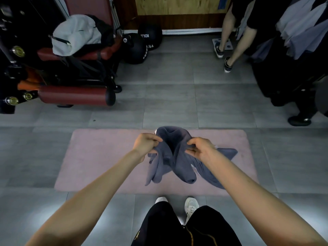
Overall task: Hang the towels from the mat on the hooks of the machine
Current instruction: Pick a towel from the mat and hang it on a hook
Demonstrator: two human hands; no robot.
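Note:
A dark blue-grey towel hangs bunched above the pink mat, its lower folds drooping toward the mat. My left hand pinches its upper left edge and my right hand pinches the upper right edge, both with curled fingers. Part of the cloth trails to the right across the mat. At the right edge stands a dark machine with several grey towels draped on it; its hooks are hidden under the cloth.
A red padded gym bench with a grey garment on it stands at the left. Two black medicine balls lie by the back wall. Another person's legs are at the back right. Grey floor tiles surround the mat.

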